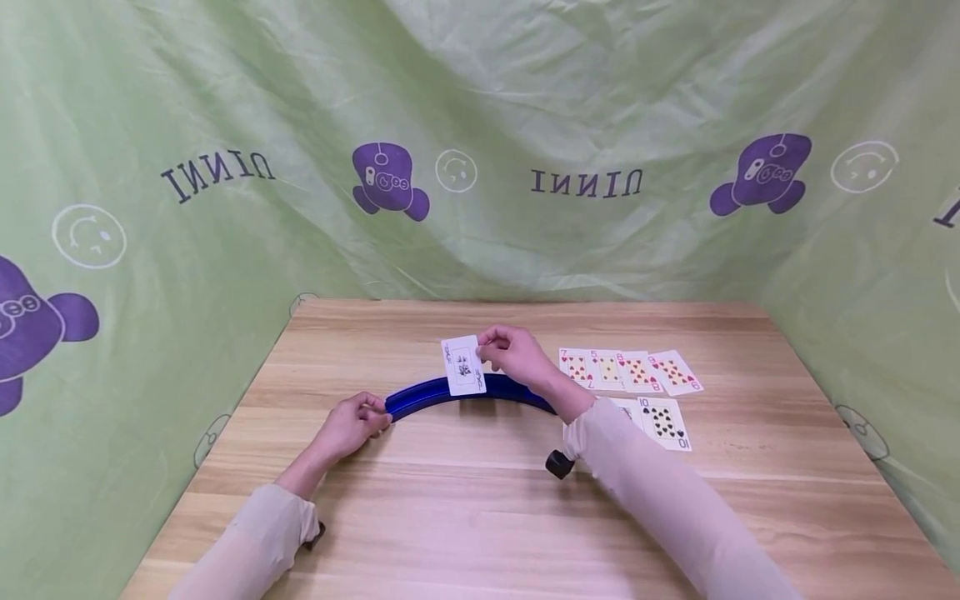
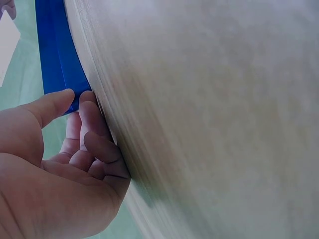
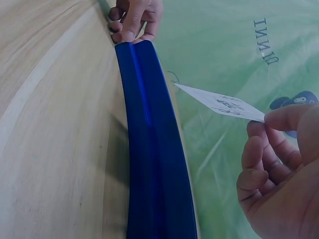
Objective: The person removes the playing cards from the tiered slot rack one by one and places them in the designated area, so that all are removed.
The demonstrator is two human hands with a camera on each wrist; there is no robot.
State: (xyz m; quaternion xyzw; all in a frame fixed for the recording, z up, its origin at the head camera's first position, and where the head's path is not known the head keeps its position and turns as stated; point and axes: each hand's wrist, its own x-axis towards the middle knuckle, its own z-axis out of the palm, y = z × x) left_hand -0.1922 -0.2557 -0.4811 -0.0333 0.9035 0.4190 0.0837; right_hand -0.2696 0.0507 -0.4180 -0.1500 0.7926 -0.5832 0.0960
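A curved blue playing card holder (image 1: 423,395) arcs across the middle of the table, with a groove along its length. My left hand (image 1: 351,427) pinches its left end between thumb and fingers; the left wrist view shows the thumb on the blue holder (image 2: 59,55). Between the thumb and fingertips of my right hand (image 1: 517,357) is a white joker card (image 1: 465,367). In the head view the card overlaps the holder's middle. From the right wrist, the card (image 3: 224,103) appears tilted and apart from the holder (image 3: 159,149). My right forearm hides the holder's right end.
Right of the holder, a row of red-suit cards (image 1: 637,372) lies face up. Nearer me lies a ten of spades (image 1: 664,423) beside another card partly under my sleeve. Black wrist devices (image 1: 558,464) show at both cuffs. A green curtain (image 1: 495,242) stands behind the wooden table (image 1: 450,517).
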